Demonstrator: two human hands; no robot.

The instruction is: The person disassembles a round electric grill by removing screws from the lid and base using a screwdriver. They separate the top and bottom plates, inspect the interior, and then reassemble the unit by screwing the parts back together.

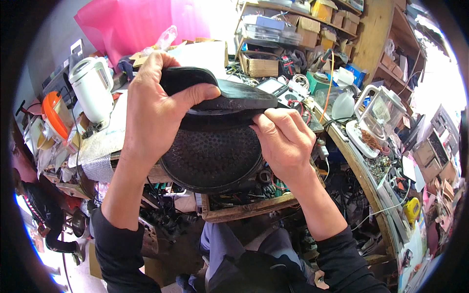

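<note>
The left grip [156, 100] is clamping the bent upper part [244, 96] of a black dimpled object [215, 154] over the counter [249, 212], while the right grip [286, 139] is pinching it at right. The work is looking unfinished, the upper part sitting tilted

Two hands are present, one left hand [154, 105] and one right hand [286, 139], with one round black article with a dimpled face [215, 154] above the front edge of one wooden drawer [249, 211]. Toward the left edge of the surface: one tall white jug [91, 93] and one orange oval piece [55, 115]. Along the wooden edge of the right-hand bench [364, 170]: one clear handled jug [383, 106], one orange cable [329, 83], one yellow tool [412, 210].
</note>
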